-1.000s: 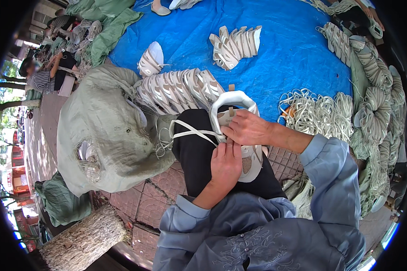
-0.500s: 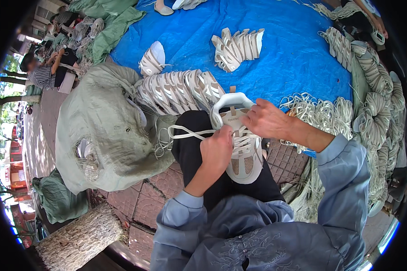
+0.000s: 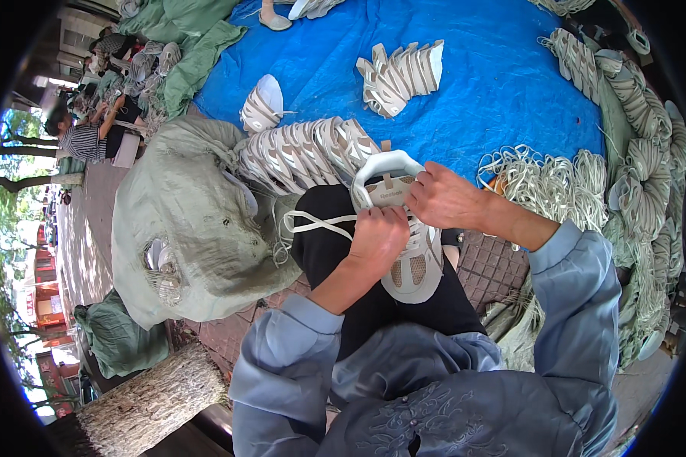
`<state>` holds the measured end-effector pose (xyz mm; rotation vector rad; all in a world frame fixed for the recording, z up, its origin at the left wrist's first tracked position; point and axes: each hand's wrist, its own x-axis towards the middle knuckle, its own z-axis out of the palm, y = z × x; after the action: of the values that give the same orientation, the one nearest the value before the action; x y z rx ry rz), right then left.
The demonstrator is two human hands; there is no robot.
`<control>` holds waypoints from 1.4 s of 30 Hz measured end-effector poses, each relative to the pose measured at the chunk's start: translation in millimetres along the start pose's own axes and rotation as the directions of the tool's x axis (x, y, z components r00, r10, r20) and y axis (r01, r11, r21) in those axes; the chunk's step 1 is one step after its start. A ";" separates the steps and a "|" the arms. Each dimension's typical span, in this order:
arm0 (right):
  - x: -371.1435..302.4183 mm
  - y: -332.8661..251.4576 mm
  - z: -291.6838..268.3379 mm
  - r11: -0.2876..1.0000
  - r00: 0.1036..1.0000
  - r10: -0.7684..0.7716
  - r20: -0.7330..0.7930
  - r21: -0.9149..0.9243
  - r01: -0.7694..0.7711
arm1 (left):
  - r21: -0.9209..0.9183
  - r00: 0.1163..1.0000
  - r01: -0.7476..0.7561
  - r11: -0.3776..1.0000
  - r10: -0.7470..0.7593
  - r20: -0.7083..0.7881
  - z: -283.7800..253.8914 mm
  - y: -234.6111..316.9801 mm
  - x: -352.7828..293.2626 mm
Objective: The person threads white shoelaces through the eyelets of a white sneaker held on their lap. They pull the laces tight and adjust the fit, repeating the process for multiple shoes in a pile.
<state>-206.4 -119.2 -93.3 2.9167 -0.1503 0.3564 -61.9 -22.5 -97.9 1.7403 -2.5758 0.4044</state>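
Note:
A white and beige sneaker (image 3: 415, 279) rests on my knees, toe toward me, its padded collar pointing away. Closed fingers of my left hand (image 3: 381, 236) lie over the lacing at the tongue, pinching the white shoelace (image 3: 312, 222), which loops out to the left. On the collar side, my right hand (image 3: 443, 198) has its fingertips pinched at the top eyelets by the tongue. What exactly sits between those fingertips is hidden. White lace crosses the lower eyelets below my hands.
Nested shoe uppers (image 3: 305, 156) lie in a row beyond my knees on a blue tarp (image 3: 320, 76). A bulging grey-green sack (image 3: 194, 221) stands left. White laces (image 3: 560, 190) are heaped at right, near more piled shoes (image 3: 648, 183). Another person (image 3: 84, 141) sits far left.
My left hand has moved up and right across the tongue, closer to my right hand. My right hand stays at the top eyelets. The whole view has shifted slightly.

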 end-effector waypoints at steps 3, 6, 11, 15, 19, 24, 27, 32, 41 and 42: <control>-1.5 -0.9 -0.2 0.999 1.000 -0.026 0.013 -0.045 0.027 | -0.023 0.996 -0.073 0.997 0.074 0.046 -2.9 -8.3 6.2; -3.1 -1.1 -4.6 0.997 0.998 -0.052 -0.016 -0.066 0.051 | -0.039 0.981 -0.158 0.987 0.161 0.103 -11.1 -15.0 9.3; -16.5 20.4 -25.2 0.994 0.999 -0.009 -0.034 -0.110 0.005 | 0.111 0.965 -0.251 0.962 0.239 0.111 -37.0 -42.7 -2.3; -44.8 55.9 -40.4 0.984 0.996 0.086 -0.029 -0.155 -0.090 | 0.293 0.982 -0.120 0.949 0.071 0.174 -59.5 -122.5 -41.8; -63.6 65.1 -43.2 0.973 0.994 0.111 -0.011 -0.202 -0.111 | 0.494 0.977 0.027 0.869 -0.127 0.171 -82.6 -197.8 -109.6; -74.0 75.2 -54.3 0.963 0.991 0.132 0.011 -0.240 -0.126 | 0.686 0.916 0.206 0.698 -0.384 0.116 -123.1 -262.0 -187.7; -72.1 77.2 -56.7 0.963 0.988 0.151 0.036 -0.233 -0.139 | 0.650 0.871 0.285 0.704 -0.474 0.132 -118.0 -270.5 -215.2; -64.7 78.3 -56.5 0.959 0.987 0.154 0.040 -0.249 -0.139 | 0.407 0.873 0.349 0.844 -0.451 0.187 -72.1 -211.0 -170.0; -56.8 157.6 -74.5 0.864 0.971 0.237 0.022 -0.462 -0.200 | -0.303 0.999 -0.008 0.953 -0.006 -0.046 -31.2 -40.8 -10.1; -52.0 159.2 -66.8 0.872 0.964 0.262 0.034 -0.436 -0.222 | -0.278 0.999 -0.006 0.961 0.015 0.029 -26.5 -38.0 -5.9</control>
<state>-291.6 -256.5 -13.4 2.4764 -0.5421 0.1928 -28.6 -24.7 -65.2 1.6471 -2.5144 0.0123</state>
